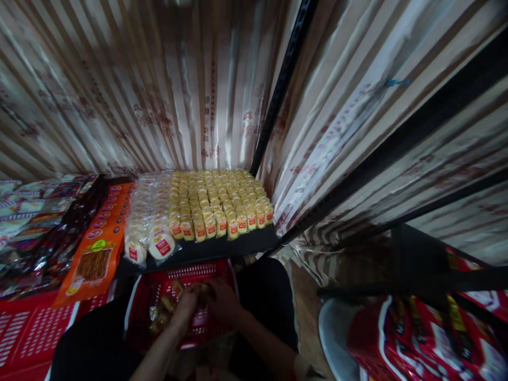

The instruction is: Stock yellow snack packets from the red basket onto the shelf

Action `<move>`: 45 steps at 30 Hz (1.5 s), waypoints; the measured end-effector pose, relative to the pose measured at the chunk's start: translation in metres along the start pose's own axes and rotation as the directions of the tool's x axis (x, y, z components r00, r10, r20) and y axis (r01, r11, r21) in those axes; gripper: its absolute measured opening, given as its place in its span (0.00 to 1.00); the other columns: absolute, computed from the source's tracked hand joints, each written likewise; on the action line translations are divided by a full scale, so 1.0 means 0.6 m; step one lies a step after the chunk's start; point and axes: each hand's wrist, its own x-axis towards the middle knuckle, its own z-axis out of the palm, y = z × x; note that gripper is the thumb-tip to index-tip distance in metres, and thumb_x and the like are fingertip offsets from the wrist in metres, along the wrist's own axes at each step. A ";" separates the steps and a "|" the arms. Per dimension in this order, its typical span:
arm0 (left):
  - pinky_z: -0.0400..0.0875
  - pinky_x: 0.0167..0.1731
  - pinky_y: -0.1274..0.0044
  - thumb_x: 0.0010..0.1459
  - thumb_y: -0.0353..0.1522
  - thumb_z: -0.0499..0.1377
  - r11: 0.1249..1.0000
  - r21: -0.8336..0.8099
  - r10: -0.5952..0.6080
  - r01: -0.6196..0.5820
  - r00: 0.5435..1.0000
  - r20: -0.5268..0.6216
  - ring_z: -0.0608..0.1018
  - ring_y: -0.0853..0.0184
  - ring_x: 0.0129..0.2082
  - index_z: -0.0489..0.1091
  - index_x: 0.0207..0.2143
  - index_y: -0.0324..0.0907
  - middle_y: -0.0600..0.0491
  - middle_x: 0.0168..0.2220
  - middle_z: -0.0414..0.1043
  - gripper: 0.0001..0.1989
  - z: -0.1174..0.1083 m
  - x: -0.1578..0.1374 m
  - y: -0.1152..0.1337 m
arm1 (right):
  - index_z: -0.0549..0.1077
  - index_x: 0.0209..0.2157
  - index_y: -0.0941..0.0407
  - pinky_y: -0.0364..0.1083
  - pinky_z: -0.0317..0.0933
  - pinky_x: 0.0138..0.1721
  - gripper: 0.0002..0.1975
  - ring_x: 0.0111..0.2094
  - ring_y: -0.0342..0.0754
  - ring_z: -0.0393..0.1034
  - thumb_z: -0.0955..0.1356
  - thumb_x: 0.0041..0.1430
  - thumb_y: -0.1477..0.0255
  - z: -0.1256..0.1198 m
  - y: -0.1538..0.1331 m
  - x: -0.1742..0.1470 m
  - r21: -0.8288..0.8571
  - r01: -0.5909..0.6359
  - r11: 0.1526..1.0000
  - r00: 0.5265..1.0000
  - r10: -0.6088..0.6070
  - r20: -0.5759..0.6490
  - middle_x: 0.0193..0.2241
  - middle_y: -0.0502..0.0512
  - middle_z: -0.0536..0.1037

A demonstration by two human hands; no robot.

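A red plastic basket (137,301) with a pale rim stands between my knees. Several small yellow-brown wrapped snacks (162,312) lie in its left part. Over the basket, my left hand (188,302) is closed, its fingers bent toward the right; another wrapped snack (177,287) shows just beside it. My right hand (223,300) is closed too, close against the left. A small brownish wrapped snack (205,289) shows between the hands at the right fingers. Dim light and blur hide what the left fingers hold.
On a black shelf (230,247) stand rows of yellow wrapped snacks (214,211), round white packs (162,244), an orange packet (99,243) and dark packets (59,233). Another red basket (27,330) sits left. Black metal bars (341,190) slant across the right, above red packets (428,333).
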 end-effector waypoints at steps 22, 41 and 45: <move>0.68 0.32 0.78 0.51 0.33 0.56 0.802 0.371 0.480 -0.469 0.875 0.068 0.74 0.70 0.28 0.70 0.35 0.40 0.54 0.29 0.73 0.09 0.063 -0.028 0.134 | 0.67 0.49 0.55 0.43 0.66 0.32 0.21 0.28 0.42 0.69 0.64 0.53 0.66 -0.153 -0.013 0.039 0.380 0.124 0.917 0.951 0.000 -0.309 0.36 0.52 0.75; 0.74 0.44 0.70 0.58 0.26 0.51 0.273 0.519 0.901 -0.810 0.404 0.156 0.68 0.63 0.52 0.66 0.41 0.42 0.46 0.51 0.59 0.09 0.056 -0.045 0.141 | 0.68 0.31 0.54 0.49 0.67 0.42 0.17 0.40 0.48 0.72 0.69 0.50 0.55 -0.160 -0.027 -0.007 0.751 0.211 0.626 0.960 0.013 -0.280 0.42 0.55 0.76; 0.75 0.41 0.71 0.58 0.26 0.50 0.341 0.492 0.890 -0.801 0.444 0.106 0.69 0.62 0.51 0.66 0.40 0.41 0.45 0.51 0.59 0.09 0.061 -0.048 0.148 | 0.68 0.32 0.54 0.47 0.67 0.39 0.15 0.34 0.46 0.72 0.71 0.49 0.59 -0.141 -0.013 0.005 0.747 0.229 0.624 0.946 0.040 -0.323 0.36 0.53 0.78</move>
